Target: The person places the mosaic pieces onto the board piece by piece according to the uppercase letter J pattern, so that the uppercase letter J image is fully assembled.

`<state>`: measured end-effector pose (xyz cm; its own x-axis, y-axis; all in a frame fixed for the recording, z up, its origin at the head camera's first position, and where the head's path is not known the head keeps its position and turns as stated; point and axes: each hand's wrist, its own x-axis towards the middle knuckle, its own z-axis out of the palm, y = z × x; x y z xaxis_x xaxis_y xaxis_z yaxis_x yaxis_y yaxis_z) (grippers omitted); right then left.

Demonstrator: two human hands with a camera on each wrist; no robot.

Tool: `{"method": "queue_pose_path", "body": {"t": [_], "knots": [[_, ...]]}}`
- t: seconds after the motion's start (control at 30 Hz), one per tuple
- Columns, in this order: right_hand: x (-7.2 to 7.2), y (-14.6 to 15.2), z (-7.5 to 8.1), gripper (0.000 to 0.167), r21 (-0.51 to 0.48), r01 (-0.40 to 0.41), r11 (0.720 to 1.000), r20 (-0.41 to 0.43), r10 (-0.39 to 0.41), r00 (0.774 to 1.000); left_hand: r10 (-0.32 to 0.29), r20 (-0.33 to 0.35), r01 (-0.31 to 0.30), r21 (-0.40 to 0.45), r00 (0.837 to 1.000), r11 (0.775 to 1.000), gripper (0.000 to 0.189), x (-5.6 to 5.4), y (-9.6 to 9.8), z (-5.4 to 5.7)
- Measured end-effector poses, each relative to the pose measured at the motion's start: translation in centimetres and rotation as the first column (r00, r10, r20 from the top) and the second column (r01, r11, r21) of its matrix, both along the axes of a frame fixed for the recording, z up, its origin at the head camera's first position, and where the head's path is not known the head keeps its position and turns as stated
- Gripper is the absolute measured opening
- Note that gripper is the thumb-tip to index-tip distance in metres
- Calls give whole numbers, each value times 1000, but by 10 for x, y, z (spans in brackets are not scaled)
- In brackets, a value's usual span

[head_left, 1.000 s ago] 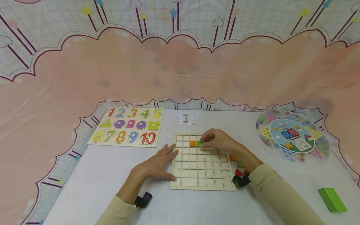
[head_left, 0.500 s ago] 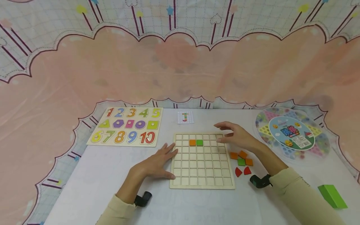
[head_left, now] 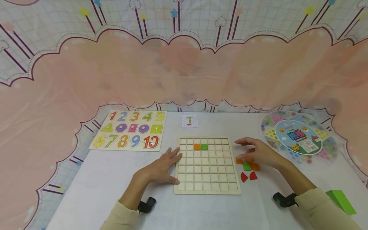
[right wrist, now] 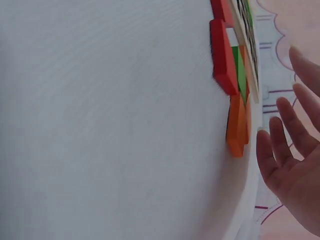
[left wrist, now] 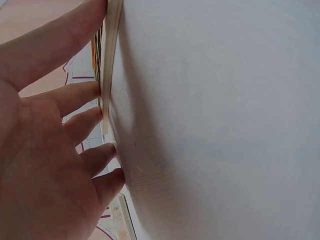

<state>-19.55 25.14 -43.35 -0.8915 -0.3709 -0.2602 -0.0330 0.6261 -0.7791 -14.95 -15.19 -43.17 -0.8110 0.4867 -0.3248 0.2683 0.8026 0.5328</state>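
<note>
A wooden grid board (head_left: 205,169) lies on the white table. An orange square tile (head_left: 196,147) and a green square tile (head_left: 204,147) sit side by side in its second row. My left hand (head_left: 159,166) rests spread along the board's left edge, thumb and fingertips touching it. To the right of the board, my right hand (head_left: 258,152) hovers over a small pile, its fingers loosely bent and apart. In that pile are several orange tiles (head_left: 255,166), a green tile (head_left: 247,165) and two red quarter-round pieces (head_left: 244,177). In the right wrist view the red piece (right wrist: 223,57) lies below the hand.
Behind the board lies a small card (head_left: 190,121) with a J pattern of coloured squares. A number and shape puzzle (head_left: 129,130) is at the left. On the right are a round clear case (head_left: 299,137) and a green block (head_left: 341,202).
My right hand has let go of the green tile in the grid and moved right, then down over the loose pieces. My left hand stays on the board's edge.
</note>
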Motion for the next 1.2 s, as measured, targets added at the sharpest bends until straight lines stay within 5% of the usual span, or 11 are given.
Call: {"method": "queue_pose_path", "body": {"t": [0.3,1.2], "knots": [[5,4,-10,39,52,-95,994,-58,98,994,7,4,-7,-7,1000,1000,97,0,0,1],[2,-4,-14,25,145,-93,985,-116,111,987,11,4,-11,3,1000,1000,98,0,-1,-1]]}}
